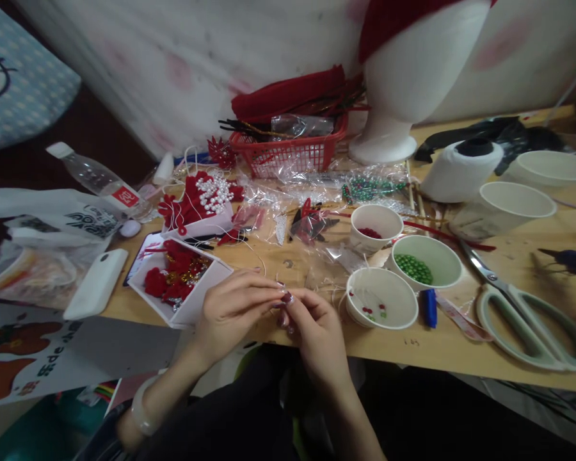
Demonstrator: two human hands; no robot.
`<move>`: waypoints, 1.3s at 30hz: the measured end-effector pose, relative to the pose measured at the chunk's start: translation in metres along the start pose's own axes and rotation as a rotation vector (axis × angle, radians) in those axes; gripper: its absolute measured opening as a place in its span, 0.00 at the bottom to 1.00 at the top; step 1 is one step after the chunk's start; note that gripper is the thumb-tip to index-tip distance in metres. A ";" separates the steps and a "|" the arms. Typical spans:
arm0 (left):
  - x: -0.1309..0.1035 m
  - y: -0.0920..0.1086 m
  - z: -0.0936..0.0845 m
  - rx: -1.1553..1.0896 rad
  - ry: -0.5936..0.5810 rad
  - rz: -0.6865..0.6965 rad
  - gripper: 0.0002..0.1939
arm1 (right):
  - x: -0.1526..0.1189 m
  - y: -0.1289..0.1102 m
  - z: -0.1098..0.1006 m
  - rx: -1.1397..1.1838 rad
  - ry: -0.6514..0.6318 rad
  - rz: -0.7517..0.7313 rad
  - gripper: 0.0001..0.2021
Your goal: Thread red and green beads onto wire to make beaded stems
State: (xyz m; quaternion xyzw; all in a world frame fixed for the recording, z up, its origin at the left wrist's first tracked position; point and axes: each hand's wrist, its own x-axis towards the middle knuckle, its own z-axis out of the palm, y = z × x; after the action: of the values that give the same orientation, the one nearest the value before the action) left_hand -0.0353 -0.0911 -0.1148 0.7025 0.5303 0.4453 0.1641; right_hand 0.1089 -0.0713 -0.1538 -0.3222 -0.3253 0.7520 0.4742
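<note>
My left hand (240,307) and my right hand (315,330) meet fingertip to fingertip over the table's front edge. Both are pinched closed; whatever sits between the fingers is too small to make out. Just right of them stands a paper cup (383,296) holding a few red and green beads on thin thread. Behind it are a cup of green beads (413,269) and a cup of dark red beads (369,232). Close to my left hand lies an open white box (201,291) with red and gold ornaments (175,275) in it.
Large scissors (513,301) and a blue lighter (429,308) lie at right. A thread cone (461,169), foam head (403,83) and red basket (288,153) stand behind. A plastic bottle (96,176), white phone (96,283) and box with pearl beads (206,221) are at left.
</note>
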 end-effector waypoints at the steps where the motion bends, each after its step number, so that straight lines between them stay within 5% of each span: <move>1: -0.001 -0.002 0.001 0.018 0.006 0.033 0.11 | 0.000 0.001 -0.001 0.005 -0.006 0.005 0.10; 6: -0.005 -0.009 0.003 0.062 -0.080 0.035 0.11 | 0.001 0.003 -0.003 0.036 -0.021 0.038 0.12; 21: -0.014 -0.010 0.002 -0.069 0.165 -0.117 0.05 | 0.004 0.002 -0.001 0.308 0.076 0.031 0.09; 30: -0.013 -0.008 -0.004 -0.440 0.288 -0.448 0.11 | 0.001 -0.006 0.000 0.476 -0.071 0.076 0.07; 39: -0.001 0.004 -0.003 -0.590 0.522 -0.388 0.09 | 0.001 0.002 0.003 0.519 0.058 0.065 0.09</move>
State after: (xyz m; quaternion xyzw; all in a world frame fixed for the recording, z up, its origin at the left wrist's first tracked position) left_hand -0.0353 -0.0945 -0.1102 0.3768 0.5262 0.7013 0.2987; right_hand 0.1055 -0.0711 -0.1537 -0.2215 -0.0974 0.8154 0.5259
